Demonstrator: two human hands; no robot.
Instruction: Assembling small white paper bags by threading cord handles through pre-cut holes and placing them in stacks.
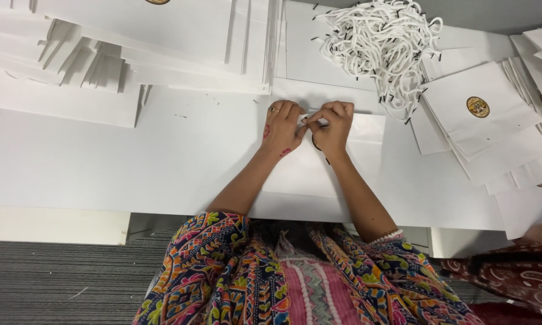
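Both hands' fingers (pixel 312 120) pinch a flat white paper bag (pixel 319 168).

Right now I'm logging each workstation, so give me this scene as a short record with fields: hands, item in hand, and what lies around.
left hand: on the top edge of the white paper bag, fingers pinched
right hand: pinching at the same edge, touching the left
bag: flat on the white table
far right: pile of white cord handles
far left: stacks of flat bags
right: bags with a round seal
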